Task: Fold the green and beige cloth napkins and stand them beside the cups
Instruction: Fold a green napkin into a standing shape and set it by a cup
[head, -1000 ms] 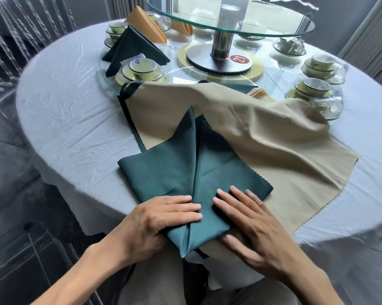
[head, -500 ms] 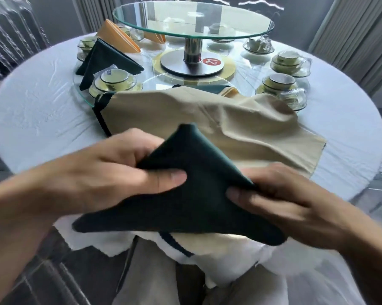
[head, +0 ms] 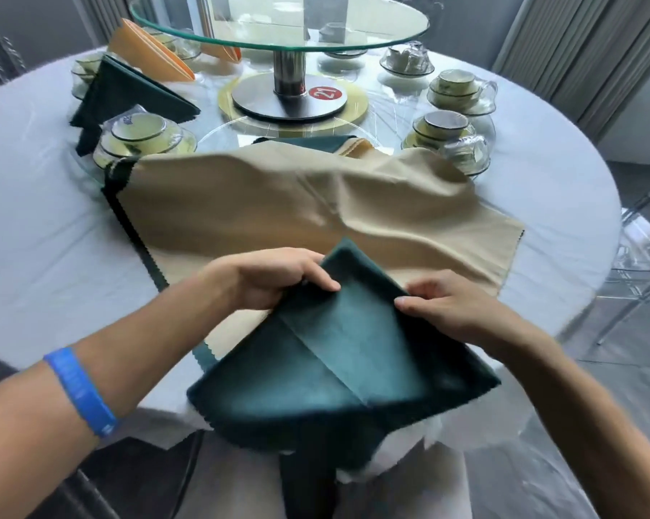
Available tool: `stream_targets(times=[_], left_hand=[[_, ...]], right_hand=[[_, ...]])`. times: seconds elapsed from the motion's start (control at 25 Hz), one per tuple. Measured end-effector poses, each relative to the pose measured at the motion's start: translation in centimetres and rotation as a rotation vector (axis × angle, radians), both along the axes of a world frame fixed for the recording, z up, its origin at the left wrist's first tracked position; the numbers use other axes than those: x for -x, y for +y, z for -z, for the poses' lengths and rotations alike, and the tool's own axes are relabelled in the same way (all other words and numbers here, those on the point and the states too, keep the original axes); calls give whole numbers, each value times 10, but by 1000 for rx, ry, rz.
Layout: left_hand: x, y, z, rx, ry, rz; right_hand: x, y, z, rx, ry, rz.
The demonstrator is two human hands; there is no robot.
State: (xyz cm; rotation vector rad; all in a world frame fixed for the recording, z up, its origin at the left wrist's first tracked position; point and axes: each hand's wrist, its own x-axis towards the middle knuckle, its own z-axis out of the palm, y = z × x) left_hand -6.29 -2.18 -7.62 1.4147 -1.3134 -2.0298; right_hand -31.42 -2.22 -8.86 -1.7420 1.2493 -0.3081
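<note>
While the green napkin (head: 338, 354) hangs folded into a triangle over the near edge of the desk (head: 53, 204), I hold it by both slanted sides: left hand (head: 267, 279) pinching the left edge near the apex, right hand (head: 450, 312) pinching the right edge. The apex points away from me toward the turntable (head: 278, 24); the long base runs left to right, nearest my body, slightly tilted down to the left. It sits above the spread beige cloth (head: 278, 211) (still unfolded, by the look of it). My worry: the layers could slip apart if either pinch loosens, since the central seam looks only loosely creased. Carrying it toward the cups (head: 139, 133) could also drag the beige cloth into the wrapped crockery.
</note>
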Motion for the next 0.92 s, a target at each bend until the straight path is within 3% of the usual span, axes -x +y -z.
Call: stream_targets(times=[0.24, 0.4, 0.48, 0.76, 0.92], left_hand=[[14, -12, 2, 31, -32, -54], [14, -1, 18, 433, -237, -302], [13, 2, 27, 531, -294, -361], [16, -13, 35, 521, -190, -401], [12, -24, 37, 526, -151, -457]], right_hand=[[-27, -12, 12, 196, -73, 121], [-36, -16, 22, 185, -106, 204], [-38, -21, 23, 204, -48, 228], [-66, -44, 36, 300, -98, 269], [-73, -51, 36, 245, -197, 280]])
